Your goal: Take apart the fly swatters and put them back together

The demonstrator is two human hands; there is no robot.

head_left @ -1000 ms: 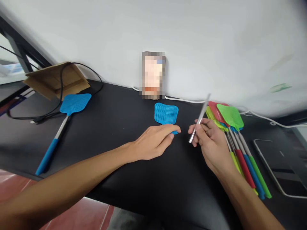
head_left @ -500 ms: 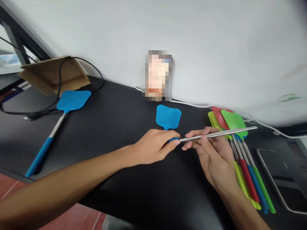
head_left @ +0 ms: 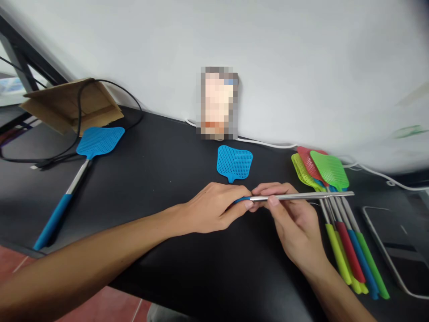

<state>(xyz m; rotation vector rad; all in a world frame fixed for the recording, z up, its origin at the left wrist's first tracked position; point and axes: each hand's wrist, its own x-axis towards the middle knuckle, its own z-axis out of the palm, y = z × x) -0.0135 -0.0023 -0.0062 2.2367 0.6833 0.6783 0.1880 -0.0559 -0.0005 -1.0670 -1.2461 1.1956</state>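
Observation:
My left hand (head_left: 209, 208) is closed around the blue grip of a fly swatter handle (head_left: 295, 196), whose bare metal shaft points right. Close beside it, my right hand (head_left: 293, 219) pinches that shaft between thumb and fingers. No head is on the shaft's right end. A loose blue mesh swatter head (head_left: 234, 162) lies on the black table (head_left: 174, 161), just beyond my left hand. To the right, a pile of assembled fly swatters (head_left: 345, 241) in yellow-green, red, blue and green lies partly behind my right hand and the shaft.
Another blue fly swatter (head_left: 69, 194) lies at the left, near an open cardboard box (head_left: 73, 105) and a black cable (head_left: 80, 107). A dark glossy tray-like object (head_left: 398, 250) is at far right. A blurred-out item (head_left: 217, 105) stands by the wall, with a white cable (head_left: 268, 144).
My right hand has slid left along the shaft, up against my left hand. The shaft's right end has dipped, so it lies nearly level. My left hand keeps its grip.

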